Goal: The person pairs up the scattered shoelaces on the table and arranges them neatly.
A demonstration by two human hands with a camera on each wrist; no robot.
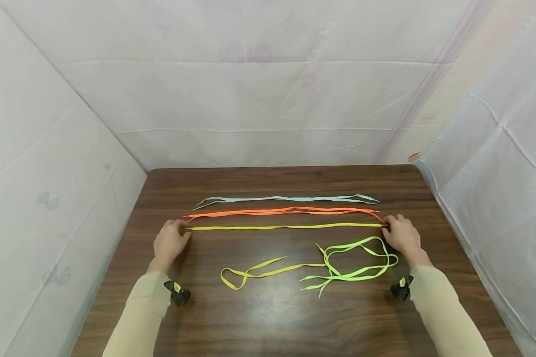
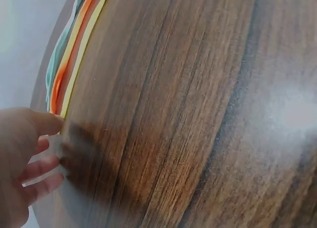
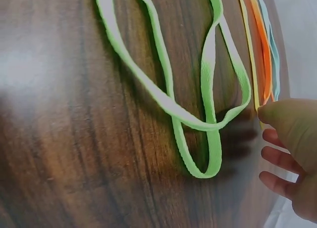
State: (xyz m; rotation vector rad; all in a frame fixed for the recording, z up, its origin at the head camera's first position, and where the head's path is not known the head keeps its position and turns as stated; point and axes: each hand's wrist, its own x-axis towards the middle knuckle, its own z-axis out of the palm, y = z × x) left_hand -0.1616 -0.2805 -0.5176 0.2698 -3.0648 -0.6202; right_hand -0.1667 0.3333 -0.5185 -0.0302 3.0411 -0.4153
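Note:
A yellow shoelace (image 1: 259, 227) stretches nearly straight across the table from one hand to the other. My left hand (image 1: 169, 241) pinches its left end between thumb and index finger, the other fingers spread loosely in the left wrist view. At the opposite end my right hand (image 1: 402, 234) pinches the lace, whose tip pokes past the thumb in the right wrist view. Just behind it lie orange shoelaces (image 1: 236, 213), and farther back pale blue shoelaces (image 1: 290, 199), both laid lengthwise. Looped green shoelaces (image 1: 357, 277) sit in front of the right hand.
A second yellow shoelace (image 1: 290, 268) lies curled in front, its right part meeting the green loops. The brown wood-grain table (image 1: 250, 327) has white sheeting (image 1: 259, 114) behind it and on both sides. Dark wrist cameras (image 1: 178, 293) hang under the sleeves.

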